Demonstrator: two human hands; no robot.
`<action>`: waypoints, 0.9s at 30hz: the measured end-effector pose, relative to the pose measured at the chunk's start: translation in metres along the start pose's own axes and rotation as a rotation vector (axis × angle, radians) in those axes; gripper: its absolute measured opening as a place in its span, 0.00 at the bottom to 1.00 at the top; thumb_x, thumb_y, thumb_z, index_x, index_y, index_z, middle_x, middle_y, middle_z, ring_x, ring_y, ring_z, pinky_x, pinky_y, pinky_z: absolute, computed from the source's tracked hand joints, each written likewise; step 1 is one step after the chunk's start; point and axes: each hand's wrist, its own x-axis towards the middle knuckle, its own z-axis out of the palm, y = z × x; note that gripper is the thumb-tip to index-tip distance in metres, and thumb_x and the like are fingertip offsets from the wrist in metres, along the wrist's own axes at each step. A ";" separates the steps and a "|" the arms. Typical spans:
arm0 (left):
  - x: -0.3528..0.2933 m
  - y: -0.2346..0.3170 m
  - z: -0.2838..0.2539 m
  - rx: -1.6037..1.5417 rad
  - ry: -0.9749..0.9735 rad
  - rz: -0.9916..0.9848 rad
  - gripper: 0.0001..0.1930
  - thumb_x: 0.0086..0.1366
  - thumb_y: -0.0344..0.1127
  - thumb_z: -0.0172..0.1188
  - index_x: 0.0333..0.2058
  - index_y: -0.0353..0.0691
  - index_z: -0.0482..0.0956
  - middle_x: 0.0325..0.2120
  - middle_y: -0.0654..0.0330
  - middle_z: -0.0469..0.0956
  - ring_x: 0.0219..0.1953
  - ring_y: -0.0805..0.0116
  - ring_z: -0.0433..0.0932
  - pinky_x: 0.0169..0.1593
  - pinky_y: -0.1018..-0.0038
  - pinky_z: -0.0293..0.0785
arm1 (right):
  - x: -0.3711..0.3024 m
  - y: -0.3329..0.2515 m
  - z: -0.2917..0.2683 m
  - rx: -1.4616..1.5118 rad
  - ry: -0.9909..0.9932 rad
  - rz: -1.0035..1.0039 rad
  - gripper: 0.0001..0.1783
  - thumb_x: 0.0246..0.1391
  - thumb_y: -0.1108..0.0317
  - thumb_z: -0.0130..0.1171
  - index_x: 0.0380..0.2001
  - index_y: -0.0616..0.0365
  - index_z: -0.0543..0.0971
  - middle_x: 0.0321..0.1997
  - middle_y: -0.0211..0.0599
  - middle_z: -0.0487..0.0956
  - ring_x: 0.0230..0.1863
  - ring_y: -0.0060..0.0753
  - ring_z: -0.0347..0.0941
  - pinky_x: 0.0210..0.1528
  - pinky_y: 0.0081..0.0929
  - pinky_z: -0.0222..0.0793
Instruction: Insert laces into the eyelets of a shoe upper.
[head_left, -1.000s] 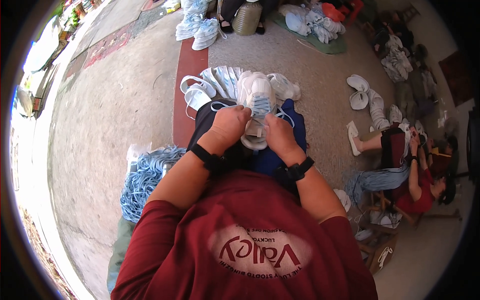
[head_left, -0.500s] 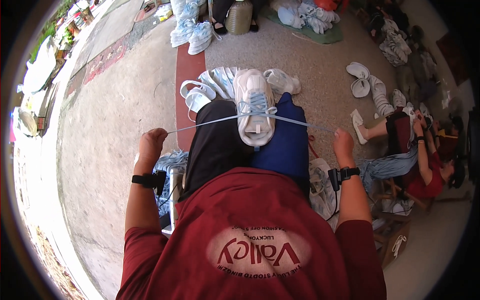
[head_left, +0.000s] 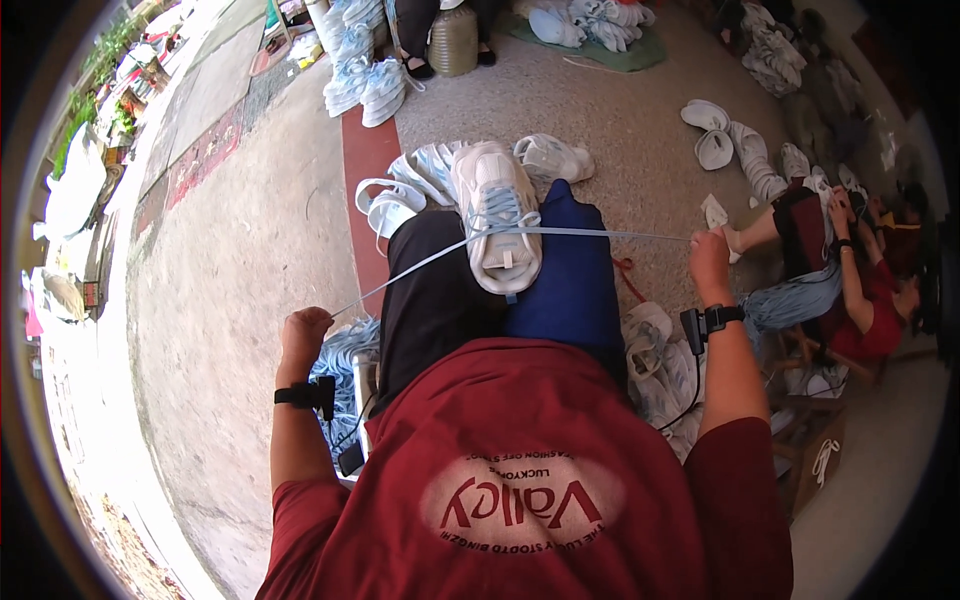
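A white sneaker (head_left: 493, 255) rests on my thighs, its toe pointing away from me. Light blue shoelace (head_left: 600, 233) crosses its tongue, and both ends stretch taut out to the sides. My left hand (head_left: 303, 335) is closed on one lace end, low beside my left knee. The other end is pinched in my right hand (head_left: 710, 262), out to the right and higher than the left. A strap with a small black device sits on each wrist.
More white shoe uppers (head_left: 425, 172) lie just past my knees, with another shoe (head_left: 554, 158) to their right. Bundled blue laces (head_left: 350, 362) hang by my left thigh. Shoes (head_left: 660, 350) lie by my right thigh. A co-worker in red (head_left: 862, 315) sits at the right.
My right hand has moved outward and slightly up with its lace end. My left hand has gone lower, so the left lace now slants down more steeply.
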 end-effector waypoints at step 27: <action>0.040 0.239 0.101 -0.804 -0.746 0.249 0.07 0.61 0.34 0.57 0.28 0.38 0.76 0.44 0.60 0.74 0.28 0.79 0.77 0.29 0.85 0.69 | 0.017 -0.247 0.031 1.036 0.038 0.130 0.09 0.41 0.72 0.59 0.18 0.62 0.69 0.19 0.47 0.72 0.24 0.52 0.70 0.27 0.40 0.64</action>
